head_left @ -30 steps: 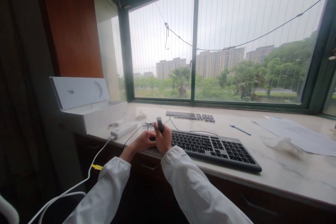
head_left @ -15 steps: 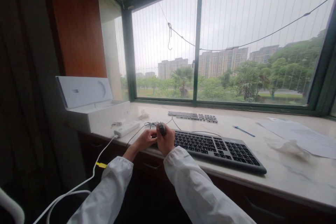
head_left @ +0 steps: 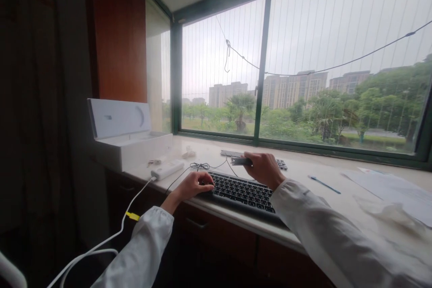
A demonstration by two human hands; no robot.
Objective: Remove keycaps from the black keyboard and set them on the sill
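A black full-size keyboard (head_left: pixel 241 191) lies along the front of the countertop, its right part hidden behind my right forearm. At its left end my left hand (head_left: pixel 195 184) curls thumb and fingers around the corner. Above the keyboard's back edge, my right hand (head_left: pixel 265 167) is closed around a short dark tool (head_left: pixel 240 161) that points left. The tool's exact kind cannot be made out. Behind that hand lies a thin second keyboard (head_left: pixel 228 153), partly covered by it. A tied bundle of black cable (head_left: pixel 200 166) rests behind my left hand.
On the left stand an open white box (head_left: pixel 145 149) and a white power strip (head_left: pixel 168 169) whose cord hangs over the edge. To the right are a blue pen (head_left: pixel 324 184), paper sheets (head_left: pixel 388 184) and crumpled clear plastic (head_left: pixel 394 213). A window (head_left: pixel 222 72) rises behind.
My right hand has moved away from my left, rightward and up, carrying the dark tool, now turned to point left. My left hand stays at the keyboard's left end. The view has shifted slightly.
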